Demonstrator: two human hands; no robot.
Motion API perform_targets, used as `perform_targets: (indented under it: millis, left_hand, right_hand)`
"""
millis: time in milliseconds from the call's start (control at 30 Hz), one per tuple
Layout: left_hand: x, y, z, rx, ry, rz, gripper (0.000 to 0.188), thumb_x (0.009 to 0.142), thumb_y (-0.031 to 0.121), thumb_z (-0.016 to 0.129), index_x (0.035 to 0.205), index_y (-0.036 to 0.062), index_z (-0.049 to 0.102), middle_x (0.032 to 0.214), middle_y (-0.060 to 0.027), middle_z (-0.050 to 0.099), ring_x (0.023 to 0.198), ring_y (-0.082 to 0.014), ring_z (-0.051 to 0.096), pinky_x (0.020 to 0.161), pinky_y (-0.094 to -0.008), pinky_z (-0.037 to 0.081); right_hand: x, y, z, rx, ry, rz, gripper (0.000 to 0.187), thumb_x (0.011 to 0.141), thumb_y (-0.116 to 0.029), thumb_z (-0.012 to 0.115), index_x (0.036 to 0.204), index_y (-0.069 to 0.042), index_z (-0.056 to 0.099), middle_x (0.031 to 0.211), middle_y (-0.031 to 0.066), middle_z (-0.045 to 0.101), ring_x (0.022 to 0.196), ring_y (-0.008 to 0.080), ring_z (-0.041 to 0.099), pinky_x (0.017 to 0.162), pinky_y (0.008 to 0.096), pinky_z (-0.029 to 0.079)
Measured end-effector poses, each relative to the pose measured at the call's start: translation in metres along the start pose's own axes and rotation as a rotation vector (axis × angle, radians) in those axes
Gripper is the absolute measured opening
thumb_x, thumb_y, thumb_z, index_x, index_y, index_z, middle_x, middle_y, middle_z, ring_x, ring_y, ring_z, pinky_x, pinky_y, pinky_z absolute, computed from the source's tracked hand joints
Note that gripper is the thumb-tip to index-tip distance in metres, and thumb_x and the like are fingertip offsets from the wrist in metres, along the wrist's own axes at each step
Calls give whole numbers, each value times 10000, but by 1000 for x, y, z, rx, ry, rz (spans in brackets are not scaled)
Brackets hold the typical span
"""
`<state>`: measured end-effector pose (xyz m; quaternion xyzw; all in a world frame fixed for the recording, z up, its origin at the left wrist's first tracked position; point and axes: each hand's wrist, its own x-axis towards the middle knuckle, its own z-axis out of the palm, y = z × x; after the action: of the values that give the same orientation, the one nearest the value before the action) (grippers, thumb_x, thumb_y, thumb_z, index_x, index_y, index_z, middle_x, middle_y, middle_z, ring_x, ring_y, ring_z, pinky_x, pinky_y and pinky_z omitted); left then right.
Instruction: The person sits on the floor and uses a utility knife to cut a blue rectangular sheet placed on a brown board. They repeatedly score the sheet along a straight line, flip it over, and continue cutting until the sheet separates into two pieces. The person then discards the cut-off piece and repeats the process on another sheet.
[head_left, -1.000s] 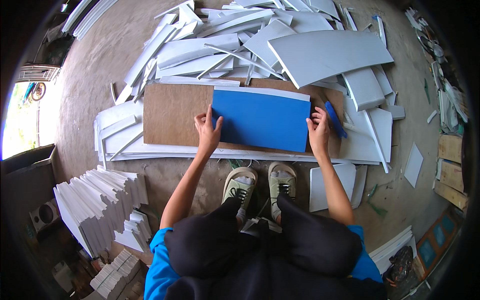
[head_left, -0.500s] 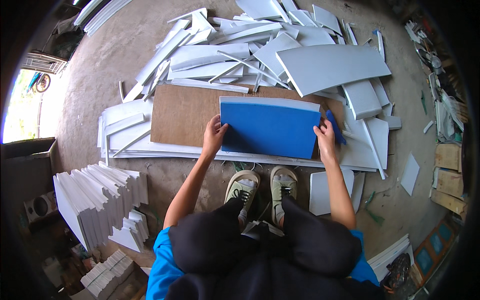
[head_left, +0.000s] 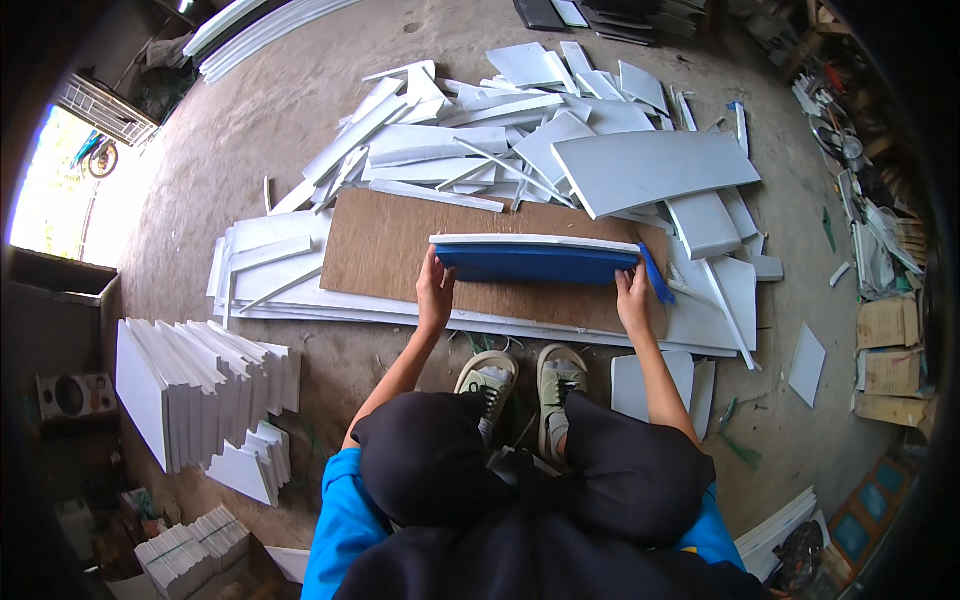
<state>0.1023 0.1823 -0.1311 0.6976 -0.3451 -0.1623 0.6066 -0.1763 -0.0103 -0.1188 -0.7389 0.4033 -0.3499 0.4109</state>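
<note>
Between my hands stands a long blue board [head_left: 540, 264], tilted up nearly on edge so its blue face looks foreshortened. A white board [head_left: 530, 240] lies against its far side, showing as a pale strip along the top. My left hand [head_left: 434, 292] grips the left end, and my right hand [head_left: 634, 300] grips the right end, thumbs on the blue face. Beneath is a brown wooden board [head_left: 380, 240] lying on white sheets. Just beyond my right hand lies a narrow blue object [head_left: 656, 274], whose kind I cannot make out.
A heap of white panels and strips [head_left: 440, 145] spreads beyond the wooden board, with a large white panel [head_left: 655, 170] on its right. At left stand stacked notched white pieces [head_left: 190, 390]. Cardboard boxes [head_left: 888, 325] line the right side. My shoes are close in front.
Both hands have tipped the blue board from facing me broadly to nearly edge-up, so its white backing edge now shows on top. The whole view has shifted slightly.
</note>
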Motion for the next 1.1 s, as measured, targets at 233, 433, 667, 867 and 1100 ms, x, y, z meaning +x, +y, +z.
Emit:
perform_targets:
  millis: [233, 433, 667, 867, 1100]
  left_hand:
    - [-1, 10, 1, 9, -32, 24, 473, 859, 16, 508, 1294, -11, 323, 1218, -161, 455, 1108, -203, 467, 928, -312, 387]
    - [1, 5, 0, 99, 1, 79, 448, 854, 26, 519, 1272, 9, 360, 1084, -135, 498, 1008, -214, 518, 873, -304, 419]
    - [41, 55, -26, 36, -89, 159, 453, 841, 61, 560, 1259, 35, 385, 1072, -91, 530, 1004, -171, 511, 852, -304, 426]
    - [74, 125, -43, -344, -179, 32, 570, 838, 193, 597, 1321, 90, 312, 1134, -122, 521, 1056, -186, 490, 921, -322, 382]
    - [78, 172, -45, -413, 14, 44, 670, 832, 290, 602, 1357, 115, 225, 1294, -153, 361, 1166, -215, 387, 952, -383, 334]
  right_hand:
    - [3, -36, 2, 88, -97, -12, 425, 853, -69, 511, 1221, 34, 324, 1242, 205, 385, 1173, 319, 354, 970, 358, 287]
    - [8, -16, 8, 17, -85, -51, 456, 852, -106, 538, 1220, 30, 306, 1158, 201, 436, 1094, 324, 423, 941, 355, 322]
    - [19, -57, -2, 447, -17, 67, 426, 818, -114, 619, 1152, 3, 382, 1077, 99, 508, 990, 176, 493, 868, 293, 386]
    - [31, -111, -23, 645, 3, -16, 458, 804, -75, 627, 1188, -22, 383, 1106, 59, 498, 1022, 148, 464, 926, 280, 329]
    - [13, -131, -21, 893, 25, 83, 437, 805, -80, 624, 1176, -68, 393, 1124, 39, 475, 1036, 145, 442, 888, 302, 354]
